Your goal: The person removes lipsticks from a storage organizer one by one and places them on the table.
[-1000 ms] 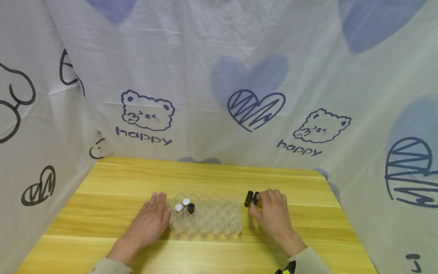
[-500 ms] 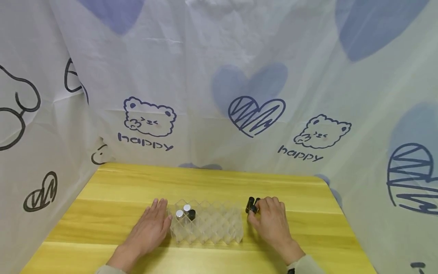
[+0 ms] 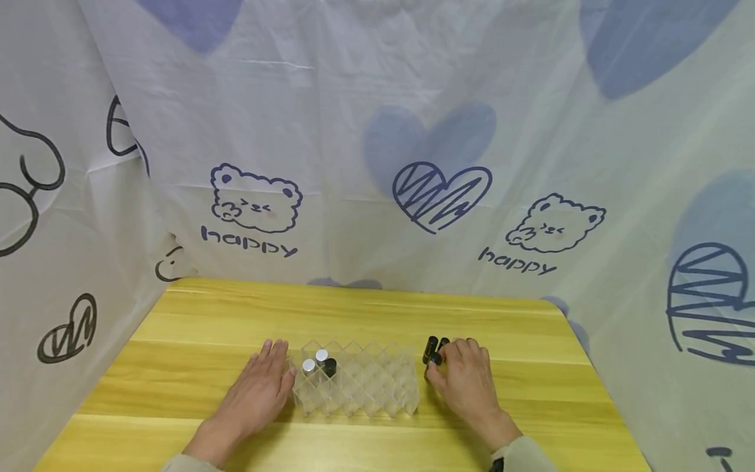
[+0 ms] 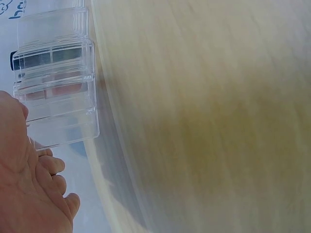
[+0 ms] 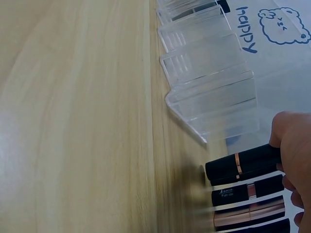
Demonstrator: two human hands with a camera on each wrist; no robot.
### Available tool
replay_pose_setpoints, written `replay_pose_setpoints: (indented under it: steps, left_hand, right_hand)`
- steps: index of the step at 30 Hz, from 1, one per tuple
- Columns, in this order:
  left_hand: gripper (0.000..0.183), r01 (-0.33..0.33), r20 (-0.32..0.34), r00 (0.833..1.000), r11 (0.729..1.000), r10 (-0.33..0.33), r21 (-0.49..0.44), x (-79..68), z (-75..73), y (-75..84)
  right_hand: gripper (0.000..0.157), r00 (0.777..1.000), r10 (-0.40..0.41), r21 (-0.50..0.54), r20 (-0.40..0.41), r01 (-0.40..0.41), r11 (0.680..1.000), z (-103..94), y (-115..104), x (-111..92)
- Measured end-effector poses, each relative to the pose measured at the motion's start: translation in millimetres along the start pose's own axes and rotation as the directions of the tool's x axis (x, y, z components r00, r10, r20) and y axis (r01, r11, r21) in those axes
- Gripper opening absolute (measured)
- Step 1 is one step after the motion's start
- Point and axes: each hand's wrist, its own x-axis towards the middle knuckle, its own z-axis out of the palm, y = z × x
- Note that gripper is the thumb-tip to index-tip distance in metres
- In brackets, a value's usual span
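1. so, from my seat i take the clear organizer (image 3: 380, 387) as my landmark: a see-through block of diamond-shaped compartments. inside its left end i count two silver-capped tubes (image 3: 309, 368) and one black-capped tube (image 3: 330, 367), all standing upright.

2. just beyond the organizer's right end i have a close group of tubes outside it. my right wrist feed gives me four: a copper-banded black tube (image 5: 243, 163), a black tube with pale print (image 5: 231, 195), a rose-gold and black tube (image 5: 250, 213), and a dark tube (image 5: 274, 227) cut off by the edge of my view.

3. the organizer stands on a yellow wood-grain table (image 3: 354, 449). behind it and off to both sides hangs a pale cloth (image 3: 348, 78) printed with hearts, cartoon bears and the word "happy".

4. my left hand (image 3: 256, 387) lies along the organizer's left end, fingers straight and pointing away from me, thumb against the end wall.

5. my right hand (image 3: 468, 387) is off the organizer's right end, fingers bent and pinching the copper-banded black tube by its upper part. that tube is close to upright; i can't tell whether its base touches the table.

6. both forearms reach in from the organizer's near side, in pale sleeves (image 3: 527, 457).
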Motion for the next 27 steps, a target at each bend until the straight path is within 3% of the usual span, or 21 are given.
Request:
replay_pose_setpoints:
  steps: [27]
  left_hand:
    - [0.068,0.009,0.020,1.000,1.000,-0.009,-0.026,-0.6,-0.9,-0.1]
  right_hand:
    - [0.022,0.996,0.057,-0.004,0.068,-0.057,0.998,2.6,-1.6,1.2]
